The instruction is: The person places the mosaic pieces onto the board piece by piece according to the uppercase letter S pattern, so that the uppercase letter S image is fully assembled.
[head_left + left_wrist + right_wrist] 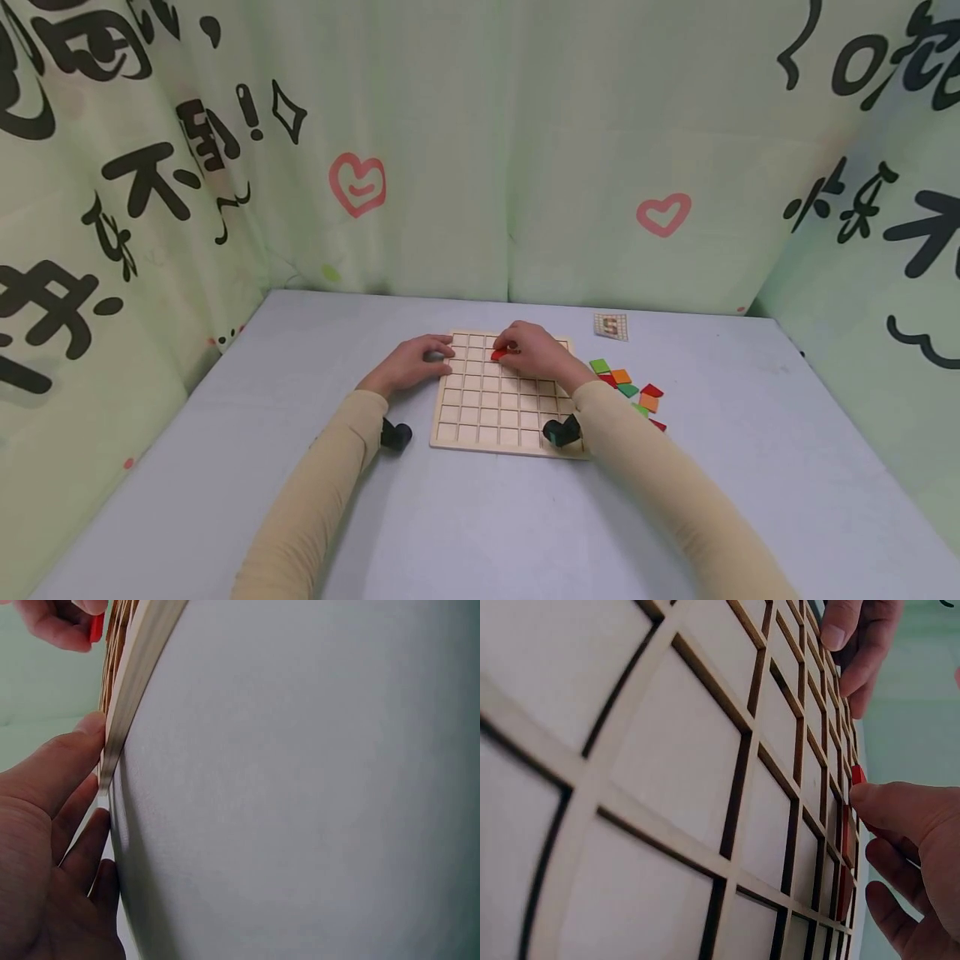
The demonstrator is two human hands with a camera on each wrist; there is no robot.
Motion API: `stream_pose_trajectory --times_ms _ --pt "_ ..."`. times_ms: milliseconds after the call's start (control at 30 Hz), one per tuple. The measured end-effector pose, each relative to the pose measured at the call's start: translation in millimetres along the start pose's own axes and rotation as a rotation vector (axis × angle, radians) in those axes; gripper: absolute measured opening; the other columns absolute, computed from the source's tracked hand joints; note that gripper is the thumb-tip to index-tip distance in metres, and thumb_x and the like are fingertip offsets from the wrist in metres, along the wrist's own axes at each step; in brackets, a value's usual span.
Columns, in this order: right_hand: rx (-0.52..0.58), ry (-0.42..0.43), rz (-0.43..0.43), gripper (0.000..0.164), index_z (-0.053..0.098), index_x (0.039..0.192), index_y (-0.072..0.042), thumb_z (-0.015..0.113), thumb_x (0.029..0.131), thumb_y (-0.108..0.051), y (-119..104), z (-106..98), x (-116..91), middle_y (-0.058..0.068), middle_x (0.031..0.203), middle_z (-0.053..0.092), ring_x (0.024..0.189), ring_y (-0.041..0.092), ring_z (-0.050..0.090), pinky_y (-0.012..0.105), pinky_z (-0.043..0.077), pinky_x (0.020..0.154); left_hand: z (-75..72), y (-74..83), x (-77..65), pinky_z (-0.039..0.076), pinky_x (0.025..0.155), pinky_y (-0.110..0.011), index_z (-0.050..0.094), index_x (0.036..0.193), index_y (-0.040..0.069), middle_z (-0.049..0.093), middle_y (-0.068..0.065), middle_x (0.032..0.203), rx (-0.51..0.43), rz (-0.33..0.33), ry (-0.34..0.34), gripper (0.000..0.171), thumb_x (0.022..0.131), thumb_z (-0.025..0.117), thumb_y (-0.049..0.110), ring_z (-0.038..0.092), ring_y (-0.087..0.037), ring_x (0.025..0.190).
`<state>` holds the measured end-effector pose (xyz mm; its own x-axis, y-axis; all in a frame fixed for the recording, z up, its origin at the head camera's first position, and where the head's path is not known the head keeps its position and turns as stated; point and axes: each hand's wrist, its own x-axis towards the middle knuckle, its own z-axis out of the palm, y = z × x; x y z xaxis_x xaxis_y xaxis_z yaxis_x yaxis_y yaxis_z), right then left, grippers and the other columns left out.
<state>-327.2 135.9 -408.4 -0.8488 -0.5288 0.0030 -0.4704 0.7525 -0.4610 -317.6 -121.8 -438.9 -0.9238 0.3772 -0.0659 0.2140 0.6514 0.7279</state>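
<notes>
A square wooden grid board [468, 417] lies on the table, its raised strips dividing it into many small cells. My left hand [408, 364] rests at its left side, with the thumb [91, 726] touching the board's edge and the fingers loosely extended. Over the far part of the grid, my right hand [534, 350] pinches a red tile [856, 775] between thumb and fingers, close above the cells. Below that tile in the right wrist view, an orange-red tile [847, 838] and a red tile [845, 889] sit in cells, partly hidden by the strips.
Several loose green, orange and red tiles [619, 377] lie on the table right of the board, partly behind my right forearm. A small patterned card [611, 326] lies near the table's back edge. Printed green curtains [465, 167] hang around the white table [330, 342].
</notes>
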Motion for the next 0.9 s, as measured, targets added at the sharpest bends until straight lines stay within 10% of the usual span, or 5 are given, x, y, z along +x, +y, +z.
stream_pose_trajectory --times_ms 900 --pt "-0.025 -0.001 -0.016 0.024 0.071 0.117 -0.003 0.063 0.097 -0.014 1.1 7.7 9.4 0.012 0.113 0.066 0.102 0.025 0.06 0.039 0.053 0.094 -0.2 -2.1 1.2 0.025 0.126 -0.045 0.069 0.122 0.008 0.048 -0.005 0.155 0.003 0.019 -0.003 0.031 0.094 0.07 0.022 0.032 -0.027 0.151"
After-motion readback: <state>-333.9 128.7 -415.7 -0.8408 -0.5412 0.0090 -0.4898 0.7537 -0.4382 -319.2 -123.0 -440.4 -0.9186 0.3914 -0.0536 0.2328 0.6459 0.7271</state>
